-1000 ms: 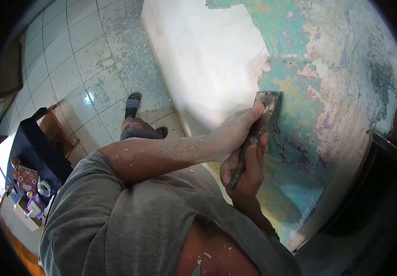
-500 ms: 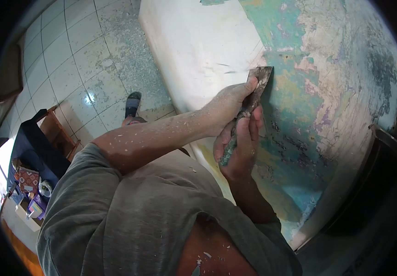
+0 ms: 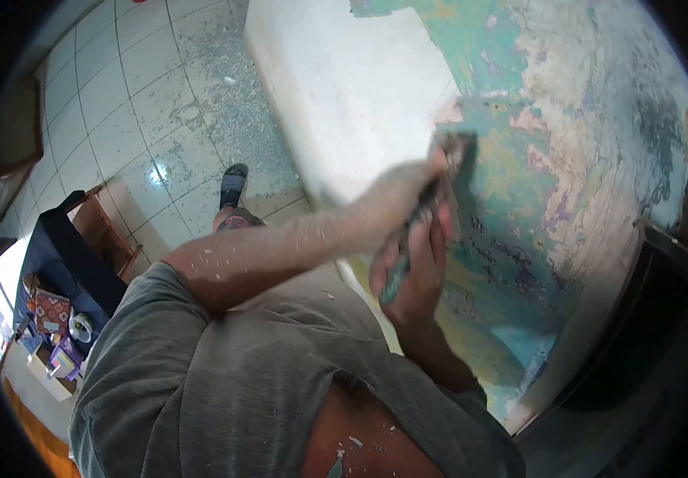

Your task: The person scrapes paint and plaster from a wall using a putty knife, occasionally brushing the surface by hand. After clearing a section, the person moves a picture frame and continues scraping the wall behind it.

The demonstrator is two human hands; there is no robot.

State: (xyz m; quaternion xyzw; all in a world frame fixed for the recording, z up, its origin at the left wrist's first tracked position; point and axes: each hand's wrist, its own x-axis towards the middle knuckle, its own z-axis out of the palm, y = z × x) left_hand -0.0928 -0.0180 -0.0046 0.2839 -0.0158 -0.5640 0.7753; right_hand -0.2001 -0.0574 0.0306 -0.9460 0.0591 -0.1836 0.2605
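A metal scraper [image 3: 457, 151], blurred by motion, has its blade against a wall [image 3: 511, 183] of peeling green, pink and yellow paint. My left hand [image 3: 407, 191] is closed around the scraper near the blade, the thumb lying along it. Lower down, my right hand [image 3: 415, 267] wraps the paint-crusted handle [image 3: 395, 280]. Beside the blade, a smooth white area [image 3: 360, 95] borders the flaking paint. Pale flakes stick to my left forearm [image 3: 264, 255].
Paint chips litter the tiled floor [image 3: 113, 103] at upper left, where my foot [image 3: 233, 185] stands. A dark piece of furniture [image 3: 65, 255] with several small items is at left. At right is a dark, rimmed object [image 3: 662, 247].
The scraper and both hands have shifted slightly; the blade's edge is now a little lower on the wall, toward me. Both hands keep their hold.
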